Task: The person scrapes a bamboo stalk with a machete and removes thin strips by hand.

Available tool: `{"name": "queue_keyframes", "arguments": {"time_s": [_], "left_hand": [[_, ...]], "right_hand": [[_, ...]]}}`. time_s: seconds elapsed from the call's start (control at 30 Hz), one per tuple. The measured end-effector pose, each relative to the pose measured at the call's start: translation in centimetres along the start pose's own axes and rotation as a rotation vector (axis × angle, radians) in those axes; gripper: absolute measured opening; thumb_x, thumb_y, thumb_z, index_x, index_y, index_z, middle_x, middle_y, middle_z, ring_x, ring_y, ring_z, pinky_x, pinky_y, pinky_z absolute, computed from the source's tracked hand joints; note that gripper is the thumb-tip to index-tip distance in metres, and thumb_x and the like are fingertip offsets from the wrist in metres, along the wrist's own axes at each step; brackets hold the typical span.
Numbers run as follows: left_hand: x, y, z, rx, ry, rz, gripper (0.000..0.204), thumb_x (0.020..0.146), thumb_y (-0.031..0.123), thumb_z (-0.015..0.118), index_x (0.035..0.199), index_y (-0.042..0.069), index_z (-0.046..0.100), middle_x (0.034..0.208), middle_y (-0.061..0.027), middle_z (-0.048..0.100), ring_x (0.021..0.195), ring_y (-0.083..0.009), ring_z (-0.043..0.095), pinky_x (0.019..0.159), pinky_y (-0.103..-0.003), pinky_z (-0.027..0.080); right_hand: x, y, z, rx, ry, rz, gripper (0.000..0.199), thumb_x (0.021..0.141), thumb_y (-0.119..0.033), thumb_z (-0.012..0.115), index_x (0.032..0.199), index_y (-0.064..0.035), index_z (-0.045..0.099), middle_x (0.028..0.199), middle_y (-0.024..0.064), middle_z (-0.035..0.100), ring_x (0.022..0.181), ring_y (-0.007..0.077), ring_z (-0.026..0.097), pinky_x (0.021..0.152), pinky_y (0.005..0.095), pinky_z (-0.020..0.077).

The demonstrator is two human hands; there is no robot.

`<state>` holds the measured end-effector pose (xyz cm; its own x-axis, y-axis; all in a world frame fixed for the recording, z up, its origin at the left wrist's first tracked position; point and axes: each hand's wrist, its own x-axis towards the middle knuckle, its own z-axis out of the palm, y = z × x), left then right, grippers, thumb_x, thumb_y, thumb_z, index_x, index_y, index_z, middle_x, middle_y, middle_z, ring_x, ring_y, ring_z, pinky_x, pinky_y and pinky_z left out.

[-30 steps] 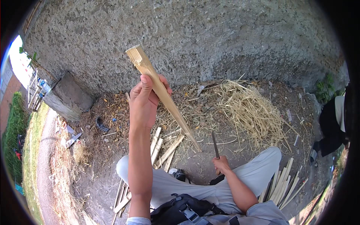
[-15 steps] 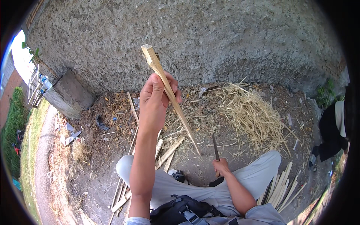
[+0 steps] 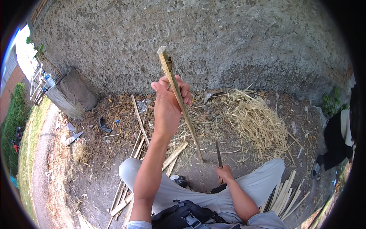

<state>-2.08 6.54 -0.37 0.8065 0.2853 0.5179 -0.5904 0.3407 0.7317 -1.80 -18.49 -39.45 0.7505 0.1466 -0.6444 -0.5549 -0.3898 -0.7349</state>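
Head view: I see the right hand (image 3: 225, 173) wrapped round a knife (image 3: 219, 153); farther out, the left hand (image 3: 167, 110) curls its fingers about a tilted stick (image 3: 187, 115), thumb spread clear. Beyond, piled shavings (image 3: 261, 124) suggest much cutting done; the stick's rough upper end looks untrimmed.

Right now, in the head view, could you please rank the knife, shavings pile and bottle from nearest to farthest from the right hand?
1. Knife, in the right hand.
2. Shavings pile, ahead to the right.
3. Bottle, far left.
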Motion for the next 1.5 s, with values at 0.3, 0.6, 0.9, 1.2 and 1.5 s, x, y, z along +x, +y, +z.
{"name": "queue_keyframes", "arguments": {"time_s": [0.3, 0.6, 0.9, 1.2, 1.5], "left_hand": [[0.3, -1.5, 0.1, 0.235, -0.012, 0.175, 0.026, 0.099, 0.034, 0.048, 0.109, 0.01, 0.042, 0.094, -0.0058, 0.05, 0.074, -0.0116, 0.048, 0.069, -0.029, 0.045], [0.1, -1.1, 0.1, 0.383, -0.065, 0.137, 0.036, 0.095, 0.023, 0.058, 0.122, 0.009, 0.039, 0.099, -0.0075, 0.054, 0.081, -0.0148, 0.056, 0.073, -0.031, 0.049], [-0.6, 0.6, 0.1, 0.674, -0.084, 0.067, 0.092, 0.077, 0.029, 0.08, 0.141, 0.008, 0.018, 0.13, -0.0199, 0.045, 0.119, -0.0282, 0.051, 0.095, -0.042, 0.046], [-0.2, 1.9, -1.0, 0.564, -0.177, -0.112, 0.079, 0.077, 0.003, 0.074, 0.143, 0.009, 0.031, 0.113, -0.0116, 0.059, 0.097, -0.0212, 0.063, 0.082, -0.037, 0.053], [-0.5, -5.4, -2.7, 0.497, 0.202, -0.056, 0.03, 0.076, 0.003, 0.072, 0.074, 0.009, 0.042, 0.063, 0.0015, 0.049, 0.053, -0.0074, 0.045, 0.049, -0.023, 0.037]], "right_hand": [[0.3, 0.4, 0.0, 0.029, -0.021, -0.016, 0.01, 0.078, -0.01, 0.064, 0.075, -0.0038, 0.057, 0.06, 0.0027, 0.053, 0.046, 0.0126, 0.049, 0.041, 0.0284, 0.041], [0.4, 0.5, -0.6, 0.044, -0.035, -0.043, 0.013, 0.079, -0.011, 0.059, 0.082, 0.0015, 0.059, 0.06, 0.0056, 0.055, 0.046, 0.0149, 0.053, 0.042, 0.031, 0.0424], [-2.8, -3.6, -1.1, 0.02, 0.187, -0.274, 0.009, 0.083, -0.011, 0.059, 0.081, -0.0014, 0.059, 0.058, 0.0031, 0.053, 0.043, 0.0119, 0.049, 0.039, 0.0281, 0.0412], [-10.0, -13.6, -5.2, 0.323, 0.182, -0.475, 0.025, 0.095, -0.022, 0.055, 0.103, 0.0009, 0.06, 0.059, 0.0009, 0.05, 0.044, 0.0088, 0.048, 0.04, 0.0254, 0.0388], [-28.6, -35.1, -7.7, 0.06, -0.274, -0.867, 0.038, 0.102, -0.028, 0.043, 0.113, 0.0063, 0.055, 0.065, 0.0008, 0.051, 0.045, 0.0051, 0.045, 0.041, 0.0221, 0.0385]]}}
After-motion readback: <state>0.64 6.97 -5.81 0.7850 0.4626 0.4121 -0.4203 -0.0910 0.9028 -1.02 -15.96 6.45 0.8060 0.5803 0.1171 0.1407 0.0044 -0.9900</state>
